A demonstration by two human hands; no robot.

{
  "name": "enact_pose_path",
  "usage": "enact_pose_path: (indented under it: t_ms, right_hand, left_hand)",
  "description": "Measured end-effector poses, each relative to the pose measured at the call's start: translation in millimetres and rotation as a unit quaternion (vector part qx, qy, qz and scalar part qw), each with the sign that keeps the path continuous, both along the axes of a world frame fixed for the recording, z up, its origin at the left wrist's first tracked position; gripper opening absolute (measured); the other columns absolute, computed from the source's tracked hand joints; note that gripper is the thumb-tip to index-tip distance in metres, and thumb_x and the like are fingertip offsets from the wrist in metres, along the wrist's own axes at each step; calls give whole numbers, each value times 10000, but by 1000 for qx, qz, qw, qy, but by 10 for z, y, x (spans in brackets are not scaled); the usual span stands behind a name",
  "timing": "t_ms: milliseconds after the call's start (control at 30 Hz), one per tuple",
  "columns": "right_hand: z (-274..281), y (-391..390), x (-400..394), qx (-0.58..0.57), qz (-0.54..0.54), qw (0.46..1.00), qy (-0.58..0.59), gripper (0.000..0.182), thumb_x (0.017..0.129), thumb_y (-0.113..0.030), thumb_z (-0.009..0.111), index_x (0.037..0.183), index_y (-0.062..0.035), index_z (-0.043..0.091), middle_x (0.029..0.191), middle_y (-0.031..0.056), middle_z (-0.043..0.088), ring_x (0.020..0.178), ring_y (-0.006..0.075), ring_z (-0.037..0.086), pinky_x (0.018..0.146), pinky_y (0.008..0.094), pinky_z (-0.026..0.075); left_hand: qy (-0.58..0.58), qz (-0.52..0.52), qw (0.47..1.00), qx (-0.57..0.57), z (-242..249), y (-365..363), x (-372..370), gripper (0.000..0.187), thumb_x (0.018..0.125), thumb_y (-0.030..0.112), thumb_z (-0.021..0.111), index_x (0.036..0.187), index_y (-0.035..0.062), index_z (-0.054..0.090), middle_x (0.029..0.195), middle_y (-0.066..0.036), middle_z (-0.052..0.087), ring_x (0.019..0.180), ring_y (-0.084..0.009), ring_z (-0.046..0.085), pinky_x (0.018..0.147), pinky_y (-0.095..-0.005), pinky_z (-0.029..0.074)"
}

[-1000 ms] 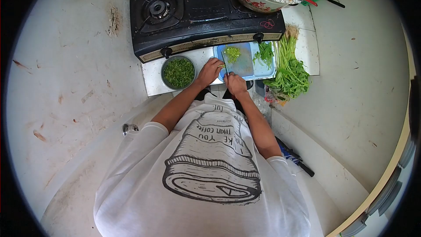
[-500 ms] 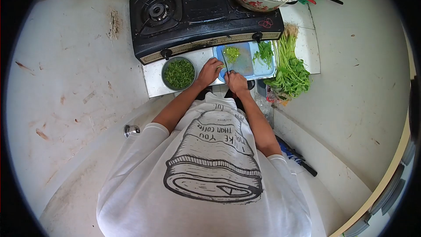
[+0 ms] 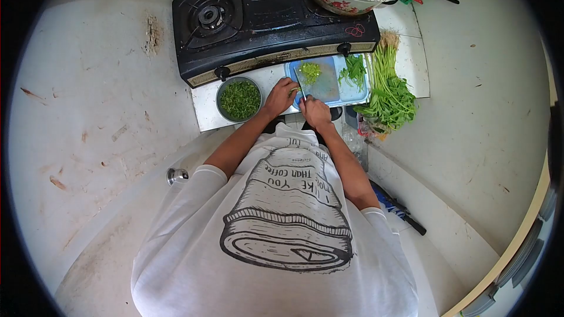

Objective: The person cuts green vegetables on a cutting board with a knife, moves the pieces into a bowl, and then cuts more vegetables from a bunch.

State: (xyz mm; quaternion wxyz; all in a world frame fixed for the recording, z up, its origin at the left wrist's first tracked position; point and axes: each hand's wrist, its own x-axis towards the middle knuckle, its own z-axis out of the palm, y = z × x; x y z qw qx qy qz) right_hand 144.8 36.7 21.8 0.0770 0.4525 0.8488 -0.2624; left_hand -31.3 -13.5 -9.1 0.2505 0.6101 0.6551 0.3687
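Your left hand (image 3: 281, 95) pinches green stems (image 3: 297, 88) over left side of blue tray (image 3: 356, 96), likely steadying them for knife (image 3: 299, 78), clasped in your right hand (image 3: 316, 111) (chopped pieces (image 3: 310, 71) lie just beside knife).

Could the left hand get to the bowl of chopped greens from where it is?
Likely yes: the bowl sits beside the left hand with only bare counter between them, though that hand seems to be holding stems it would probably need to release.
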Motion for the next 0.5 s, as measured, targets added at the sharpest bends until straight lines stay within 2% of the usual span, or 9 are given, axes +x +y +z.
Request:
enact_pose_path:
  t_ms: [500]
  right_hand:
    - [-139,46,-54,-14,-4,1000,6,459,1050,-396,498,964,23,664,882,288,731,871,457,730,815,534,580]
  left_hand:
    - [-12,-6,1000,13,74,8,15,139,895,24,675,1032,10,695,981,-163,625,990,-374,609,888,-455,510]
